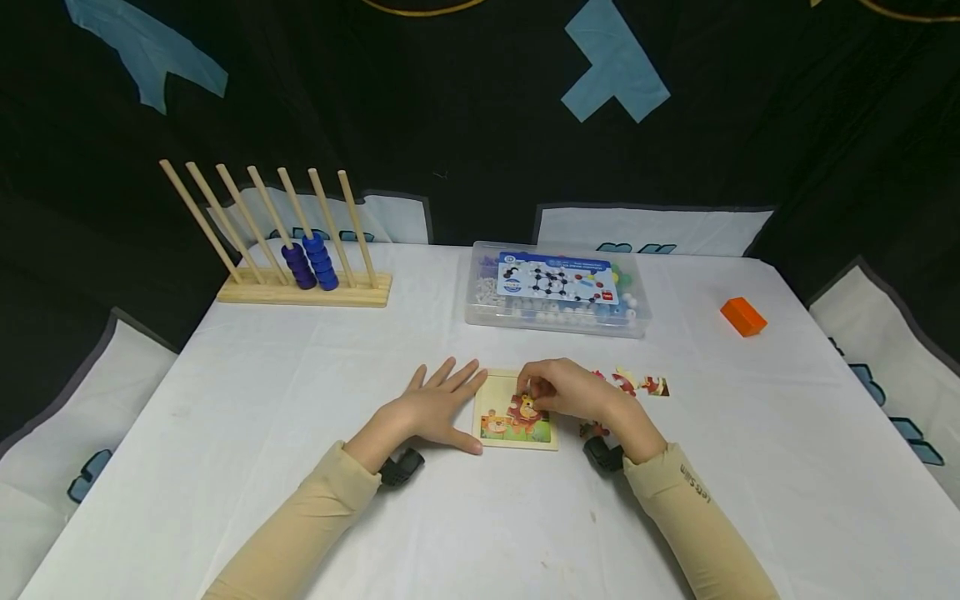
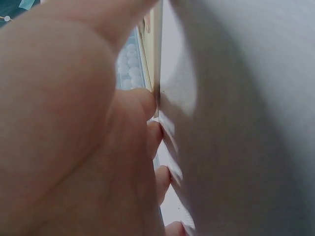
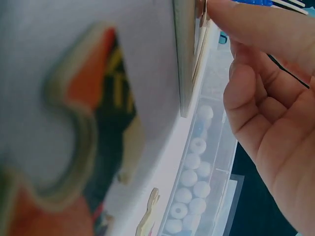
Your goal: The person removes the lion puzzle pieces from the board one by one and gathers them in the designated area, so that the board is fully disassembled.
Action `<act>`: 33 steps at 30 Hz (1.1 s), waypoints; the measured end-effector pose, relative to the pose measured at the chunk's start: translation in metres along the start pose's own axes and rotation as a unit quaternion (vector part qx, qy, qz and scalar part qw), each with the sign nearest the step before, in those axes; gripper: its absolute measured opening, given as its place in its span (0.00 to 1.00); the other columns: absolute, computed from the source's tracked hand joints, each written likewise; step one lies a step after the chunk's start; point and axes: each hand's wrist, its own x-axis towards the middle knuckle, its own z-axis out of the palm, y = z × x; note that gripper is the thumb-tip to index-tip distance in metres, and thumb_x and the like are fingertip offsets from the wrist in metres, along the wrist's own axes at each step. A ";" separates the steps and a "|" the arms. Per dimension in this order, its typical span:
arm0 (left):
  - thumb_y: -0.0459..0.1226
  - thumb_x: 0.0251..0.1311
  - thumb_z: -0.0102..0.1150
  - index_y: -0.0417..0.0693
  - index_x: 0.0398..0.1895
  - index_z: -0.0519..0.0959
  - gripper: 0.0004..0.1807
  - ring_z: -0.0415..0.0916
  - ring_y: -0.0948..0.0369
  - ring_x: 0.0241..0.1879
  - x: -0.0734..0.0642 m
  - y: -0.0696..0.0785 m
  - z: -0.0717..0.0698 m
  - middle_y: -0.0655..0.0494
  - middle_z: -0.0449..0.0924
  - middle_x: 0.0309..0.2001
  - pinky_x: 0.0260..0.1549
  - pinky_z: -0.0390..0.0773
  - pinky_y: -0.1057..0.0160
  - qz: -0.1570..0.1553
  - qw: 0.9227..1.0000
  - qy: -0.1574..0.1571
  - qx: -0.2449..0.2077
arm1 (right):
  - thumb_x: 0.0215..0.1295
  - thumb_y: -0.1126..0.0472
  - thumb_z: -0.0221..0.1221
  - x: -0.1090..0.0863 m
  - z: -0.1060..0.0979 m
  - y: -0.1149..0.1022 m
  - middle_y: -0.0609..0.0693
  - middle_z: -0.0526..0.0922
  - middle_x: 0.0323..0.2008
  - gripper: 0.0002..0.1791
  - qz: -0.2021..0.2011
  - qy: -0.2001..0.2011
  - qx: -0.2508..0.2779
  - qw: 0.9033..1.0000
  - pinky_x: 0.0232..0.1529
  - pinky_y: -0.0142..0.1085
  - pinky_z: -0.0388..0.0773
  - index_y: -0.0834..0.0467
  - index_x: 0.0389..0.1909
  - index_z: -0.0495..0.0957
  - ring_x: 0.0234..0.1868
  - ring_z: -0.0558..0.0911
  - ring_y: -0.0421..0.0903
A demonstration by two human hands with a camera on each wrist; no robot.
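A wooden tray puzzle lies on the white table, its lower part filled with animal-picture pieces. My left hand spreads its fingers at the tray's left side, with index finger and thumb right at the edge. Over the tray, my right hand pinches a puzzle piece with a lion picture between thumb and curled fingers; the fingers partly hide it. Loose puzzle pieces lie to the right of the tray, some behind the right wrist. One loose piece looms large and blurred in the right wrist view.
Behind the tray stands a clear plastic box of beads with a printed label. A wooden peg rack with blue and purple rings is at the back left. An orange block sits at the right. Dark cloth hangs behind the table.
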 end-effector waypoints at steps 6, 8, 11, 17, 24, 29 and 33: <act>0.67 0.41 0.56 0.53 0.72 0.42 0.59 0.28 0.49 0.68 0.000 0.000 0.001 0.56 0.33 0.71 0.59 0.34 0.39 0.001 1.000 0.000 -0.003 | 0.56 0.68 0.61 0.000 0.001 0.000 0.44 0.73 0.25 0.11 -0.002 -0.020 -0.012 1.000 0.28 0.31 0.70 0.57 0.42 0.78 0.26 0.70 0.40; 0.67 0.41 0.56 0.53 0.72 0.42 0.59 0.28 0.49 0.68 0.000 0.000 0.001 0.56 0.33 0.71 0.59 0.33 0.39 0.002 1.000 0.001 -0.004 | 0.57 0.67 0.60 0.000 0.001 0.000 0.44 0.73 0.26 0.13 -0.006 -0.028 -0.031 0.999 0.27 0.31 0.69 0.59 0.45 0.79 0.26 0.69 0.40; 0.68 0.40 0.56 0.53 0.72 0.42 0.59 0.28 0.49 0.68 0.000 0.000 0.002 0.56 0.33 0.71 0.59 0.34 0.38 0.003 1.000 0.002 -0.003 | 0.58 0.66 0.59 -0.001 0.001 0.001 0.44 0.73 0.28 0.16 -0.014 -0.041 -0.052 0.998 0.27 0.30 0.68 0.60 0.49 0.78 0.26 0.67 0.39; 0.68 0.40 0.56 0.53 0.72 0.41 0.59 0.28 0.50 0.68 0.001 0.000 0.001 0.57 0.33 0.71 0.59 0.33 0.39 -0.001 1.000 0.000 0.000 | 0.57 0.61 0.61 -0.002 0.002 0.001 0.46 0.72 0.29 0.19 -0.005 -0.054 -0.029 0.998 0.27 0.32 0.67 0.61 0.51 0.76 0.26 0.68 0.41; 0.68 0.40 0.56 0.53 0.72 0.42 0.59 0.28 0.50 0.68 0.001 0.000 0.001 0.57 0.33 0.71 0.59 0.33 0.39 -0.002 1.000 0.000 0.001 | 0.55 0.59 0.63 -0.001 0.003 0.000 0.47 0.71 0.30 0.13 0.014 -0.043 -0.027 0.999 0.29 0.33 0.69 0.55 0.42 0.78 0.27 0.69 0.41; 0.68 0.40 0.56 0.54 0.72 0.42 0.59 0.28 0.50 0.68 0.001 0.000 0.001 0.57 0.33 0.71 0.59 0.33 0.39 -0.001 1.000 0.001 0.000 | 0.55 0.59 0.63 -0.002 0.003 0.000 0.47 0.70 0.32 0.09 0.022 -0.037 -0.023 0.999 0.31 0.33 0.69 0.54 0.36 0.76 0.29 0.69 0.42; 0.68 0.40 0.56 0.54 0.72 0.42 0.59 0.28 0.50 0.68 0.001 0.000 0.001 0.57 0.33 0.71 0.59 0.33 0.39 -0.001 1.000 0.002 0.000 | 0.55 0.60 0.64 -0.002 0.002 0.000 0.45 0.72 0.28 0.08 0.020 -0.039 -0.011 0.999 0.29 0.33 0.69 0.55 0.33 0.74 0.28 0.69 0.42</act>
